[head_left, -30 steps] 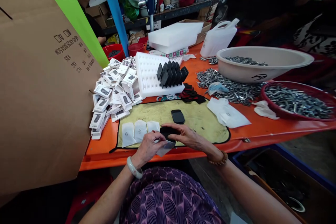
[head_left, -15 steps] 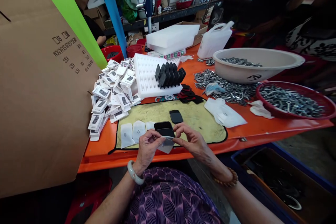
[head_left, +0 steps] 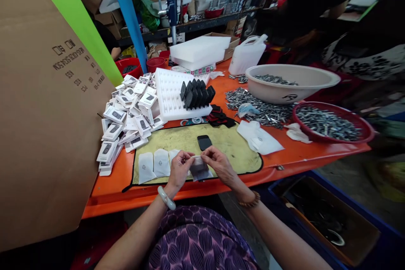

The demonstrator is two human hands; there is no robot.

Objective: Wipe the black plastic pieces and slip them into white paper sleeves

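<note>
My left hand (head_left: 181, 170) and my right hand (head_left: 219, 164) pinch the upper edge of a small translucent pouch (head_left: 200, 170) between thumbs and fingers. Something dark shows through the pouch; whether it lies inside or behind, I cannot tell. Just beyond my right hand, a flat black rounded-corner piece (head_left: 204, 142) rests on the yellow cloth (head_left: 177, 137). Left of my hands several white pouches lie in a row, among them a white pouch (head_left: 162, 163) with a printed triangle mark. My left hand partly covers the nearest of these.
A heap of small white boxes (head_left: 126, 112) lies left, beside a big carton (head_left: 41, 105). Behind the cloth, a white foam tray (head_left: 167, 93) carries black pieces (head_left: 196, 94). Right are white bags (head_left: 259, 137), loose metal parts (head_left: 262, 109), a cream basin (head_left: 291, 88) and a red basket (head_left: 332, 122).
The black piece that lay uncovered just behind my hands is no longer seen bare; the pouch now looks dark and filled out. Both hands stay pinched on its edge, and the view has shifted slightly.
</note>
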